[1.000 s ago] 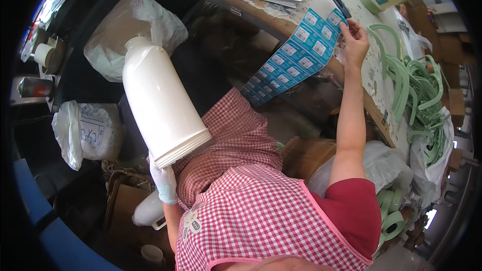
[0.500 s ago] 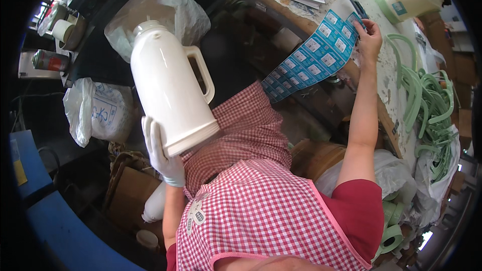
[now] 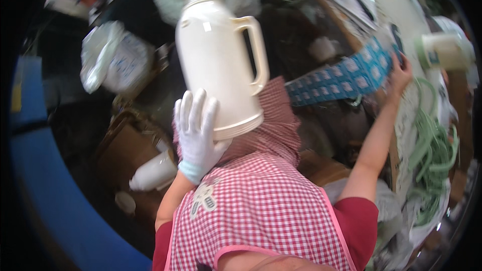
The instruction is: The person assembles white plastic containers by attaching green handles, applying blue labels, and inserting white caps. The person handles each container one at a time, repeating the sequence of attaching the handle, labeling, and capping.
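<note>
Jug [image 3: 218, 60], white and handled, tilted at upper centre of the frame: the gloved left hand [image 3: 197, 133], fingers extended, rests against its lower left side. At right, the bare right hand [image 3: 400, 74] meets the blue label sheet [image 3: 346, 78]; blur hides whether it pinches. Steady palm and uncreased sheet serve best.

The left hand [image 3: 197, 133] touches a cream jug [image 3: 218, 65], the right [image 3: 400, 74] blue labels [image 3: 341, 79].
</note>
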`<state>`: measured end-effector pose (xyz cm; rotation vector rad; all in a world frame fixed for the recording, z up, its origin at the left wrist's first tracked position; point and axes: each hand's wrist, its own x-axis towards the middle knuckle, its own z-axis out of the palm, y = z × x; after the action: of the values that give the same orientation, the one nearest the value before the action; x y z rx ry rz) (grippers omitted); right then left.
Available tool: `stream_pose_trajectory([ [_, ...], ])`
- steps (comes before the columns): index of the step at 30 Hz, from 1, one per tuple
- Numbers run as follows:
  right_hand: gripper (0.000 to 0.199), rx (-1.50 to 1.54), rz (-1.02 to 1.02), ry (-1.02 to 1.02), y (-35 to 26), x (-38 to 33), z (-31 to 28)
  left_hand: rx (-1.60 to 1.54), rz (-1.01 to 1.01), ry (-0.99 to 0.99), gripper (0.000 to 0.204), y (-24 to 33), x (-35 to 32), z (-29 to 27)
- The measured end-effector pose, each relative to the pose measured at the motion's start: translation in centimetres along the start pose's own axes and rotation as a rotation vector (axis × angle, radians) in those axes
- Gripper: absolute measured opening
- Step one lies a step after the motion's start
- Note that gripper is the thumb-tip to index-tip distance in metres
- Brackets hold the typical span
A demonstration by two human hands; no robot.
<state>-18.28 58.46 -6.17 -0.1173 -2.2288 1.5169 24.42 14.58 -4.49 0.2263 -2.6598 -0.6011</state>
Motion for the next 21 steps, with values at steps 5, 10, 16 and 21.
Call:
stream_pose_trajectory([
  [5,0.028,-0.138,-0.235,0.102,-1.3,-1.0,0.0,-0.022,0.05,-0.033,0.083,-1.4,0.6,2.9],
  [10,0.029,0.018,-0.168,0.094,-3.2,-2.2,0.1,-0.447,-0.142,0.09,0.079,-5.1,-1.2,4.8],
  [16,0.027,-0.077,-0.069,-0.03,-2.9,-0.6,0.6,-0.368,-0.244,-0.304,0.103,-6.9,-1.0,1.6],
  [21,0.023,-0.121,-0.169,0.003,-2.8,0.0,0.8,-0.632,-0.349,-0.648,0.093,-7.4,2.1,-6.0],
])
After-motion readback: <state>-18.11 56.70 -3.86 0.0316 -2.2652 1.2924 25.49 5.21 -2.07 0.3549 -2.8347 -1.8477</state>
